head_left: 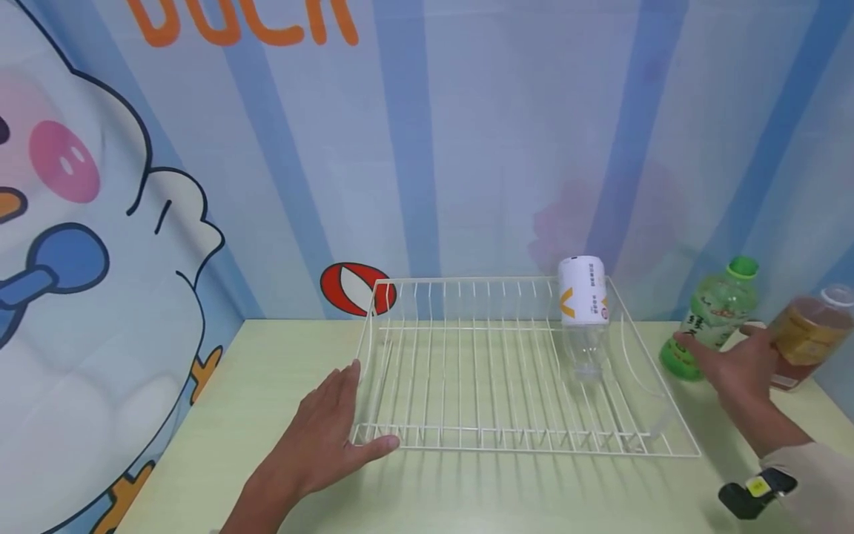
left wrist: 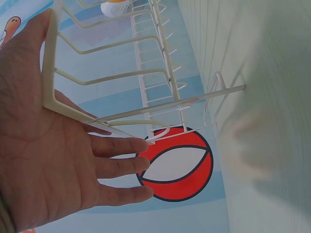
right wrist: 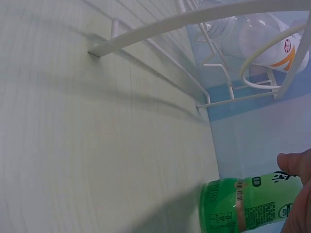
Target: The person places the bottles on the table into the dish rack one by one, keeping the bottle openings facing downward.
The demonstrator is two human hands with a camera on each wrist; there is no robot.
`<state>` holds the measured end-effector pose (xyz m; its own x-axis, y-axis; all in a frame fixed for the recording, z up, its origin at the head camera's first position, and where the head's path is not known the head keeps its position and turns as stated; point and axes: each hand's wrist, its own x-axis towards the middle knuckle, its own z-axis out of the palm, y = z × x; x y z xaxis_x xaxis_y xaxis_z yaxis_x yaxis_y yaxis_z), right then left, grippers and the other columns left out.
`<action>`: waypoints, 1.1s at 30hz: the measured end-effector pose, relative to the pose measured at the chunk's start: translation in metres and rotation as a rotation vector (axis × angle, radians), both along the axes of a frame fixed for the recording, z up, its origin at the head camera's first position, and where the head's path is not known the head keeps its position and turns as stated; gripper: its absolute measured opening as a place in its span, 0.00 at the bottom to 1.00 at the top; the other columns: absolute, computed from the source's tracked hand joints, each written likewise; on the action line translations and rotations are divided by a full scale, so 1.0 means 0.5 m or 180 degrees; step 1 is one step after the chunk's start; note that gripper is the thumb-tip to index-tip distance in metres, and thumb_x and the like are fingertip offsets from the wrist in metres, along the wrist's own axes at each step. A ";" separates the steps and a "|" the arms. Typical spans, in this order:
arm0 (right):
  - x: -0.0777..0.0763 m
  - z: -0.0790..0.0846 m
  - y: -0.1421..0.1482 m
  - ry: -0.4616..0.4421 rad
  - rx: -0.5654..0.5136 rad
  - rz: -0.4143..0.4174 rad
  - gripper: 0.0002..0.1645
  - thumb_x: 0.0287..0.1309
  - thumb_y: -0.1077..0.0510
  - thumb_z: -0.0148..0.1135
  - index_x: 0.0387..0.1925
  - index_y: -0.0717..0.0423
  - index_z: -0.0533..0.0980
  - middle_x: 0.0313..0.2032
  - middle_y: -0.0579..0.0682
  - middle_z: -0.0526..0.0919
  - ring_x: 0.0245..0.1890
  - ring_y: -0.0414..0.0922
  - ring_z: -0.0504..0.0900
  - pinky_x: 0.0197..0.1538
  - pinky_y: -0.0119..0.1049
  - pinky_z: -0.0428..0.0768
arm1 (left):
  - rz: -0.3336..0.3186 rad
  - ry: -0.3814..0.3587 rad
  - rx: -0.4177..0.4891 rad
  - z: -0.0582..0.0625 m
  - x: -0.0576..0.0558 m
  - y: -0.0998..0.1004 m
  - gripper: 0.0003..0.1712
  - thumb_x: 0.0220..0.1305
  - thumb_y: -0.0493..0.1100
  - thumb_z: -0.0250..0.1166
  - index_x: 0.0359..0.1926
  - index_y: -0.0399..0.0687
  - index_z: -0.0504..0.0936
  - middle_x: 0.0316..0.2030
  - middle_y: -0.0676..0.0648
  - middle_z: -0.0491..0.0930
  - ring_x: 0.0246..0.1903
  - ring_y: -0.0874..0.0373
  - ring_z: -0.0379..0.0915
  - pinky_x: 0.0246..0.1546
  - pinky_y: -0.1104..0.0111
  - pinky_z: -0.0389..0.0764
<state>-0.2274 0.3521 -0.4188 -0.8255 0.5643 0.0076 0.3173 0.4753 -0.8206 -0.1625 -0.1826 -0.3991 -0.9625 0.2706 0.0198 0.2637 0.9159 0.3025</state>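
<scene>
A white wire dish rack stands on the table. My left hand rests against its left end with fingers straight, the thumb over the front wire; the left wrist view shows the palm beside the rack's corner. On the right, my right hand grips a green drink bottle with a green cap, thumb on its near side. Thumb and bottle also show in the right wrist view; the other fingers are mostly hidden. An upside-down clear bottle with a white label leans in the rack's right part.
A brown drink bottle with a whitish cap stands right of the green one, close to my right hand. A blue striped cloth backdrop with cartoon prints rises behind the pale table.
</scene>
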 end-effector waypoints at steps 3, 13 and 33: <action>0.000 -0.009 0.002 0.0011 -0.0030 0.0044 0.62 0.59 0.38 0.65 0.74 0.70 0.42 0.68 0.76 0.55 0.67 0.68 0.57 0.65 0.64 0.61 | -0.0014 0.0041 0.0005 0.000 0.001 -0.001 0.68 0.53 0.80 0.58 0.78 0.38 0.47 0.74 0.39 0.55 0.72 0.41 0.50 0.68 0.44 0.56; 0.002 -0.025 0.005 -0.0011 0.0154 0.0201 0.53 0.63 0.39 0.61 0.68 0.77 0.53 0.62 0.76 0.63 0.57 0.67 0.67 0.46 0.57 0.71 | 0.0010 0.0011 -0.0007 -0.001 0.001 0.000 0.71 0.50 0.85 0.53 0.78 0.39 0.46 0.74 0.40 0.55 0.71 0.44 0.51 0.68 0.45 0.57; -0.005 -0.034 0.009 0.0133 0.0191 0.0264 0.49 0.65 0.42 0.59 0.68 0.75 0.53 0.61 0.77 0.65 0.57 0.69 0.69 0.42 0.51 0.71 | 0.0039 0.0003 -0.0056 -0.001 0.000 0.000 0.71 0.50 0.85 0.54 0.78 0.40 0.46 0.74 0.40 0.55 0.71 0.44 0.53 0.68 0.44 0.58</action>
